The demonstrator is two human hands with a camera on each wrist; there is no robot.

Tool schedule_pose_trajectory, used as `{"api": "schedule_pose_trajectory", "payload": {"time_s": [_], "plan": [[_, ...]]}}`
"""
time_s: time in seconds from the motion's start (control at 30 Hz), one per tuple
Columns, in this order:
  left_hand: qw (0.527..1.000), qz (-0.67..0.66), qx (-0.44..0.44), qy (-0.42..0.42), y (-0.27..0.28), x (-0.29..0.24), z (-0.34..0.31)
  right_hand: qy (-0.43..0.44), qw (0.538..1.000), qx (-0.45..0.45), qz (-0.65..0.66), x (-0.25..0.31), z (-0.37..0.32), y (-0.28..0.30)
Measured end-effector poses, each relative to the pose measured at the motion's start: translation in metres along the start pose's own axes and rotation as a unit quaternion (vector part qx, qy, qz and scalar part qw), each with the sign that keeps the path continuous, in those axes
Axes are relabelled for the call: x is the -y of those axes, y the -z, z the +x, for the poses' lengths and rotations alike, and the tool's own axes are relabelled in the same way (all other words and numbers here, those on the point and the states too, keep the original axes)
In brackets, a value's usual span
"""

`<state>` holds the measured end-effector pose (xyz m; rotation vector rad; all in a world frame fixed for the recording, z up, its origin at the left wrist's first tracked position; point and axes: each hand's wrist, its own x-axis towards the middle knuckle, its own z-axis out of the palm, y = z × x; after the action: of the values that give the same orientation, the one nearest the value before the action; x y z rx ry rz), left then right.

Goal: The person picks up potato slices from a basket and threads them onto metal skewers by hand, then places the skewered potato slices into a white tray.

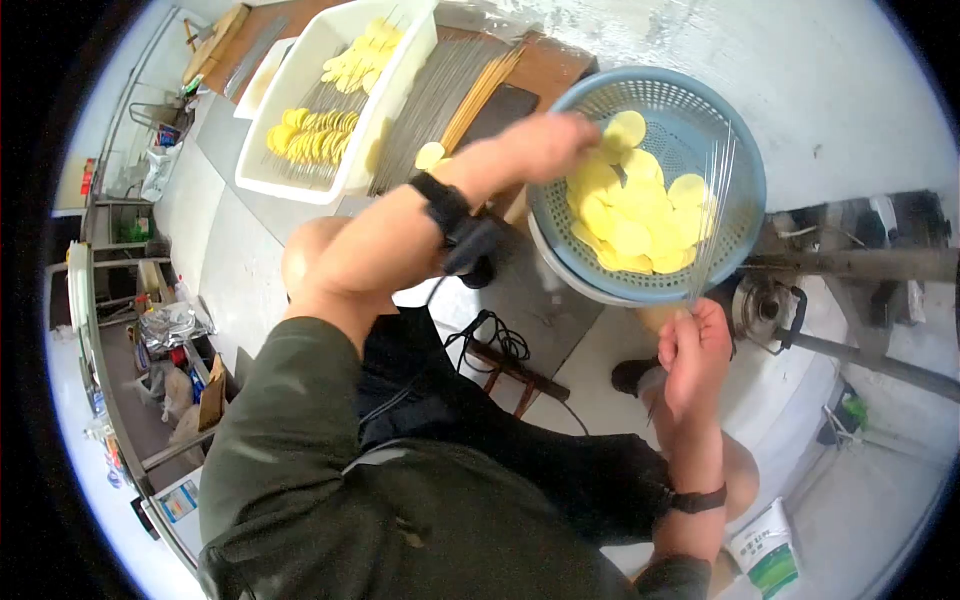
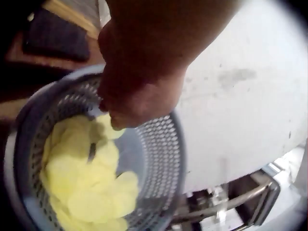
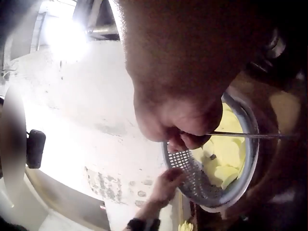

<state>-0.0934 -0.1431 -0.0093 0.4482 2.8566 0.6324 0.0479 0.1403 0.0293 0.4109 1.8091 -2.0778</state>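
In the head view, the left hand (image 1: 555, 147) is blurred over the left rim of a blue-grey perforated basket (image 1: 752, 220) of round yellow slices (image 1: 635, 215). Its fingertips are bent down by a slice (image 2: 114, 131) in the left wrist view; whether they pinch it is unclear. The right hand (image 1: 695, 350) grips several thin metal skewers (image 1: 712, 215) at their lower ends, by the basket's near right edge. They stick up over the basket's right side. In the right wrist view, the fingers curl round the skewers (image 3: 231, 134), above the slices.
A white tub (image 1: 250, 160) with threaded yellow slices (image 1: 312, 136) stands at the upper left. Beside it lie metal skewers (image 1: 425, 105) and brown sticks (image 1: 480, 98). A black cable (image 1: 505, 340) is below the basket, and a metal frame (image 1: 850, 265) stands to its right.
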Motion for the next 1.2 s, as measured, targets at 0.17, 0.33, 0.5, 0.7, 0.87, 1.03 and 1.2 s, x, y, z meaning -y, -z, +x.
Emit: {"api": "schedule_pose_trajectory", "payload": {"time_s": [0.17,0.33,0.5,0.7,0.87,1.03,1.2], "plan": [[0.985,0.096,0.144,0.007,-0.075,-0.024,0.01,0.036,0.999,-0.001,0.016,0.002,-0.018,0.021],[0.986,-0.03,0.146,0.068,-0.088,-0.015,0.012,0.072,0.997,0.003,0.025,0.001,-0.031,0.043],[0.975,-0.16,0.019,0.154,-0.073,-0.02,0.004,0.085,0.995,-0.013,0.046,-0.003,-0.036,0.058],[0.91,-0.353,0.013,0.216,-0.067,-0.038,-0.011,0.094,0.994,-0.005,0.052,-0.004,-0.044,0.063],[0.896,-0.402,-0.019,0.186,-0.074,-0.042,-0.025,0.075,0.997,-0.027,0.006,-0.023,-0.039,0.07],[0.82,-0.538,-0.036,0.191,-0.067,-0.08,-0.044,0.046,0.999,0.002,-0.02,-0.046,-0.038,0.07],[0.768,-0.623,-0.067,0.133,-0.066,-0.104,-0.054,0.002,0.996,0.072,-0.056,-0.051,-0.04,0.063]]}}
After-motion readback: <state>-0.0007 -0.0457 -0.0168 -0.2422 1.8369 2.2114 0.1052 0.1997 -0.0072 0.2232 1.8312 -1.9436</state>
